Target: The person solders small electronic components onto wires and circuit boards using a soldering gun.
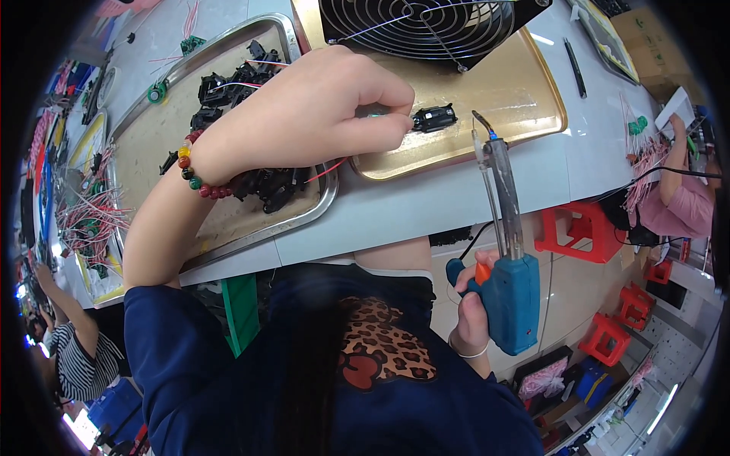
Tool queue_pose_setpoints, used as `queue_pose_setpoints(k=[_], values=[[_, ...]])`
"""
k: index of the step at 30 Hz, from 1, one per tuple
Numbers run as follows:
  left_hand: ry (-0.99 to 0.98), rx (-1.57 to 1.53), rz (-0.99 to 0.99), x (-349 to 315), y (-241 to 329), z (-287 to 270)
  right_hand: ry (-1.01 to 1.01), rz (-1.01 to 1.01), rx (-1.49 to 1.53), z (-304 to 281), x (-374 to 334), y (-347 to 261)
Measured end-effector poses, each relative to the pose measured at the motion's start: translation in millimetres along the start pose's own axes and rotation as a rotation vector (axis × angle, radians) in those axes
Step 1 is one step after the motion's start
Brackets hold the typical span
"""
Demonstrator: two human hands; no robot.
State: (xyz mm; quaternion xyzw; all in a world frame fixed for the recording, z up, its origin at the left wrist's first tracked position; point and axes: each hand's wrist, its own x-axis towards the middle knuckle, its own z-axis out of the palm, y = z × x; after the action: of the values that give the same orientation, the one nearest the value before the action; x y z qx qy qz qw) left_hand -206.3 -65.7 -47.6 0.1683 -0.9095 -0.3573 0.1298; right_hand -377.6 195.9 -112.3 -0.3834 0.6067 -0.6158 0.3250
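Note:
My left hand [334, 106], a beaded bracelet at its wrist, reaches over the gold tray [532, 91]. Its thumb and forefinger pinch the end of a small black plastic part [436, 118], which lies low over the tray. A red wire [328, 171] trails out below that hand. In my right hand [473, 319] is a blue soldering gun [513, 304], held upright in front of the table edge. The gun's bent tip [484, 121] is just right of the black part, apart from it, with a thin solder feed tube alongside.
A black fan with a wire guard [426, 26] stands at the tray's far side. Left, a metal tray [323, 201] holds several black parts with wires. A pen [576, 68] lies right. Red stools [582, 232] stand beyond the table; co-workers sit at both sides.

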Motion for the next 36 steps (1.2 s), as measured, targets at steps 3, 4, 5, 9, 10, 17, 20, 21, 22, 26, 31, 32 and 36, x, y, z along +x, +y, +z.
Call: queue_pose_setpoints(k=[3, 4, 5, 9, 10, 17, 20, 21, 22, 26, 31, 32, 36], values=[[0.009, -0.001, 0.006, -1, -1, 0, -0.015, 0.002, -0.023, -4, -2, 5], [0.013, 0.007, 0.014, -1, -1, 0, -0.013, 0.002, -0.024, -4, -2, 5], [0.012, 0.007, 0.016, 0, -1, 0, -0.008, 0.004, -0.019, -4, -2, 5], [-0.004, 0.017, -0.006, 0, 0, -1, -0.019, -0.008, 0.005, -4, -2, 6], [-0.007, 0.021, -0.008, 0, 0, -1, -0.019, -0.008, 0.005, -4, -3, 7], [0.006, 0.016, 0.007, 0, 0, 0, 0.0, -0.003, 0.004, -7, -4, 8], [0.002, 0.01, -0.005, 0, 0, 0, -0.007, -0.005, 0.002, -7, -4, 8], [0.009, 0.013, -0.002, 0, 1, 0, -0.01, -0.012, 0.002, -7, -4, 7], [0.015, 0.014, 0.003, 0, 0, 0, -0.008, -0.012, 0.002, -8, -4, 7], [-0.012, -0.019, -0.038, 0, 3, -3, -0.023, -0.022, -0.023, -10, -4, 8], [0.169, -0.21, -0.037, -1, 3, -3, -0.018, -0.031, -0.018, -9, -4, 6], [0.06, -0.13, 0.077, -1, -3, -10, -0.026, -0.04, -0.01, -11, -4, 8], [-0.196, -0.245, 0.128, -3, -4, -28, -0.038, -0.032, 0.059, -13, -3, 13]])
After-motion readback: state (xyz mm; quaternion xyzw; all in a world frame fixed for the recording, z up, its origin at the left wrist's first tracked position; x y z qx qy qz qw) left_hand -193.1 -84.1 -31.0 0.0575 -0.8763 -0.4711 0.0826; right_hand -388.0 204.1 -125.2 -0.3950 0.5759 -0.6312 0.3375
